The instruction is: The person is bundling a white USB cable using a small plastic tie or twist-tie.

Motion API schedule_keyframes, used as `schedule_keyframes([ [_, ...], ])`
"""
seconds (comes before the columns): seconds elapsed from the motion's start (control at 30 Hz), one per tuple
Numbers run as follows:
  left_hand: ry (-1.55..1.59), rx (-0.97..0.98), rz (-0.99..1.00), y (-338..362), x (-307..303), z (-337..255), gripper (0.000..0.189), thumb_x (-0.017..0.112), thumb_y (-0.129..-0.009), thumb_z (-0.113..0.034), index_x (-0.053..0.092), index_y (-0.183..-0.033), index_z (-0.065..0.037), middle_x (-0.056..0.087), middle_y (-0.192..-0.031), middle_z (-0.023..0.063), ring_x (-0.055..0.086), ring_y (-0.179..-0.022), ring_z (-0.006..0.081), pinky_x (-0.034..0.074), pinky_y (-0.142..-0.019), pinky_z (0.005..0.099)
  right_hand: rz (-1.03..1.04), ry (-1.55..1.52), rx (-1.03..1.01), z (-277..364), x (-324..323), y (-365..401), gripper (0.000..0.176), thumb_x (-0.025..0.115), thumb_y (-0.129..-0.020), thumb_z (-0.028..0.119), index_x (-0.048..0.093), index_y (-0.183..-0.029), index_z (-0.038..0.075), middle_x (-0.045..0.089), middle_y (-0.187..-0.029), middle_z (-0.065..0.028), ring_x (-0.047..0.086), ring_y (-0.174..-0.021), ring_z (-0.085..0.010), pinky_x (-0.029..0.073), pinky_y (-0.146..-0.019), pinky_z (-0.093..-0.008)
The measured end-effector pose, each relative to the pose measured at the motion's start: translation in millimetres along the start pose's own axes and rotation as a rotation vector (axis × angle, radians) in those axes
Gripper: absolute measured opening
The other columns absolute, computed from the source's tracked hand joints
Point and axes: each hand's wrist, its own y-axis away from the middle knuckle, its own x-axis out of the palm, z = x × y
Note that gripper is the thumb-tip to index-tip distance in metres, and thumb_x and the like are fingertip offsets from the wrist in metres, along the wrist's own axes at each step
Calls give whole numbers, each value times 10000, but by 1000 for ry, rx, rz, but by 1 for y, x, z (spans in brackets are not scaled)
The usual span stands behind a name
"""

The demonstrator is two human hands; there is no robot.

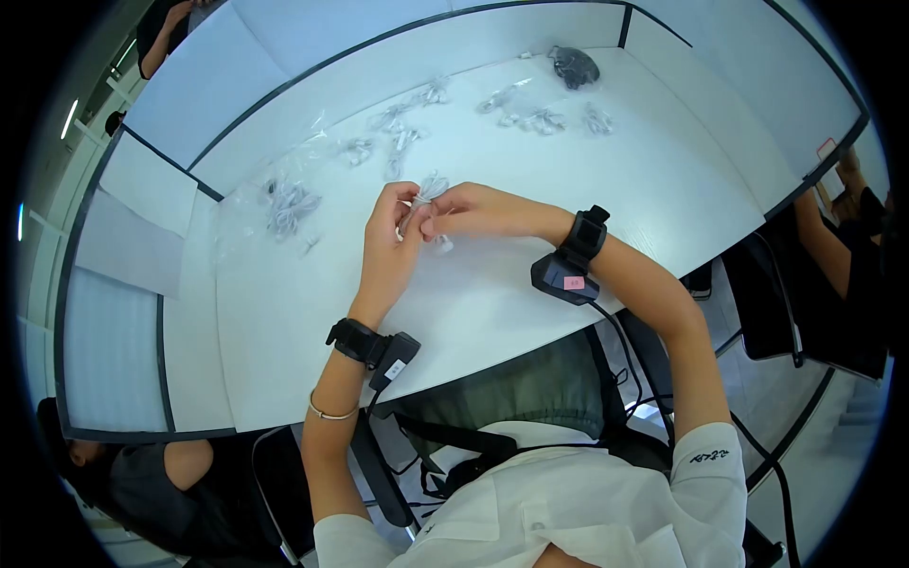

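Both of my hands meet over the middle of the white table, around a small bundle of white cable (pixel 433 186). My left hand (pixel 390 227) pinches the bundle from the left, its fingers curled. From the right, my right hand (pixel 464 210) closes on the same bundle, fingers bent and a little blurred. Loops of the cable stick up above the fingers, and a white end (pixel 442 244) hangs below them. The part of the cable between the fingertips is hidden.
The white table (pixel 492 293) has low partition walls. Beyond my hands lie several white cable bundles (pixel 544 121), clear plastic bags (pixel 303 156) and a dark bundle (pixel 575 67). A larger cable bundle (pixel 292 208) is at left. People sit at both sides. Wires run from my wrist devices.
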Motion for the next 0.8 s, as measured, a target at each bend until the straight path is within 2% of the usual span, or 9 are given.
schedule_keyframes([
  [0.17, -179, 126, -66, -1, 0, -4, 174, 536, -858, -24, 491, -1026, -23, 524, -833, 33, 487, -673, 74, 368, -602, 210, -77, -206, 35, 10, -4, 1, 255, 541, -822, 231, 599, -931, 8, 592, -807, -40, 529, -757, -108, 416, -729, -261],
  [0.37, -280, 225, -136, -2, 2, -6, 156, 564, -843, -25, 536, -996, -13, 495, -943, 47, 474, -641, 90, 373, -579, 219, -156, -332, 41, -1, 2, -4, 229, 535, -839, 185, 521, -1001, 25, 568, -867, -24, 515, -747, -87, 439, -668, -232],
  [0.47, -290, 224, -177, -2, 1, -6, 190, 577, -827, -27, 563, -1016, -32, 501, -941, 64, 519, -701, 127, 402, -601, 245, -210, -325, 37, 5, 6, -3, 245, 512, -870, 216, 515, -1033, 33, 567, -860, -15, 499, -726, -71, 443, -655, -228],
  [0.57, -243, 241, -218, -3, 3, -2, 178, 567, -850, -49, 562, -1027, -25, 500, -943, 64, 525, -697, 128, 408, -610, 240, -200, -265, -18, 9, 6, -3, 259, 504, -887, 241, 514, -1045, 36, 567, -859, -12, 489, -711, -67, 439, -633, -228],
  [0.67, -147, 175, -215, -2, 5, -5, 184, 553, -887, -92, 532, -1042, 4, 512, -950, 53, 505, -708, 93, 402, -615, 222, -190, -214, -25, 1, 5, -6, 272, 501, -894, 258, 515, -1049, 34, 568, -849, -11, 486, -712, -65, 435, -613, -230],
  [0.8, 68, 58, -167, -1, 3, 5, 214, 550, -902, -131, 525, -1058, 13, 531, -949, 48, 501, -709, 90, 403, -638, 219, -231, -136, -11, 1, 6, -5, 288, 505, -896, 272, 520, -1037, 21, 564, -792, -15, 478, -673, -67, 417, -570, -235],
])
